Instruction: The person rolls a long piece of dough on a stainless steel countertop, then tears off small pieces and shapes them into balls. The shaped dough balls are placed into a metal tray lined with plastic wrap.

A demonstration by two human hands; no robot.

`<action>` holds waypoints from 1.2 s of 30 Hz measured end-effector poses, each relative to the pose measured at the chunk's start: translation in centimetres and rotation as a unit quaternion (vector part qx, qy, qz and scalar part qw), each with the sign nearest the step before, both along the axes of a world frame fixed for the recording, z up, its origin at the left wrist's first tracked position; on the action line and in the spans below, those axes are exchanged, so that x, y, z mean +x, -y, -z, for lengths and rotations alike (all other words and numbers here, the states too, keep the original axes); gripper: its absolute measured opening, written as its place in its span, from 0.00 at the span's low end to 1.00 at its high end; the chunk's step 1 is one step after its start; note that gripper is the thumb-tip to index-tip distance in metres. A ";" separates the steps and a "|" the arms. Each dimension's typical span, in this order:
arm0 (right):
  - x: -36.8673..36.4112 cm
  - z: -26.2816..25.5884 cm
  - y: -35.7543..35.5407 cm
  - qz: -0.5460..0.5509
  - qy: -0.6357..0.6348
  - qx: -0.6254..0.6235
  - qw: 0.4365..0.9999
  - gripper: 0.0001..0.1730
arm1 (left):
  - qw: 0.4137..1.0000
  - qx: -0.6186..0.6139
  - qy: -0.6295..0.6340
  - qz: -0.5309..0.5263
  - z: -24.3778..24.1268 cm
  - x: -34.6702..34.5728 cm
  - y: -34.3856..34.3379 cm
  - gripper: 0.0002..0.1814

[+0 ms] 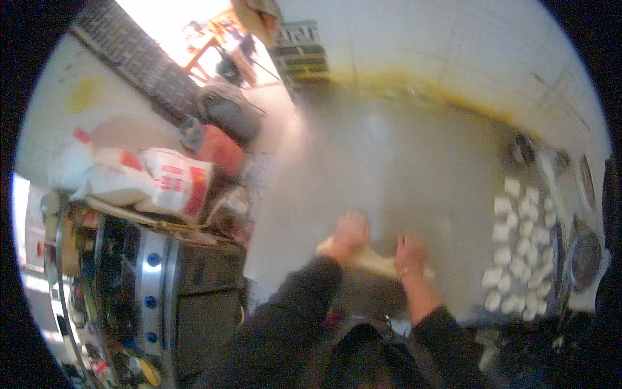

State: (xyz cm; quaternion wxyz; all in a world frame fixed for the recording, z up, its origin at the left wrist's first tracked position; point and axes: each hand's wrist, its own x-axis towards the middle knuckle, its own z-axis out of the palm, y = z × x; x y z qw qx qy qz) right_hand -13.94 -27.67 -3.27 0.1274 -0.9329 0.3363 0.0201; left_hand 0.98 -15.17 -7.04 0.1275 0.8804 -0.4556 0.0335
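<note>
A long pale piece of dough (376, 262) lies near the front edge of the grey worktop (379, 180). My left hand (351, 234) is curled over its left part. Further right, my right hand (410, 249) grips the dough as well, and a short end of it shows past my wrist. Blur hides the separate fingers and how deeply they press. Several small white dough pieces (525, 248) are spread over the right side of the worktop, apart from both hands.
Left of the worktop stands a metal oven or stove (155, 282) with blue knobs. White and red printed sacks (180, 182) rest above it. A red object (221, 150) sits behind them. Round dark-centred containers (585, 253) line the right edge. A stained wall (427, 53) bounds the back.
</note>
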 end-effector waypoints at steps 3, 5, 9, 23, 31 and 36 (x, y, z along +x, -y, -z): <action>0.7 1.1 0.5 0.017 0.020 0.076 0.997 0.19 | 1.000 -0.010 -0.021 -0.008 -1.3 -0.2 -0.2 0.19; 0.2 1.2 0.1 0.019 0.075 0.074 0.994 0.18 | 0.995 -0.016 -0.070 0.068 -1.7 -1.5 -1.6 0.23; -3.7 1.6 -2.6 0.003 0.035 0.035 0.999 0.14 | 0.971 0.114 -0.124 0.167 -6.8 -5.5 -5.7 0.19; -0.6 3.4 -8.2 0.168 0.064 -0.118 0.977 0.11 | 0.993 -0.018 -0.116 -0.002 -3.8 -9.8 -8.1 0.17; 4.1 1.6 -3.7 0.118 0.065 -0.092 0.987 0.13 | 0.999 -0.008 -0.037 0.039 -3.7 -2.1 0.9 0.19; 5.6 1.0 -1.6 0.102 0.039 -0.014 0.994 0.19 | 0.990 -0.124 0.029 0.061 -1.2 -0.9 3.3 0.17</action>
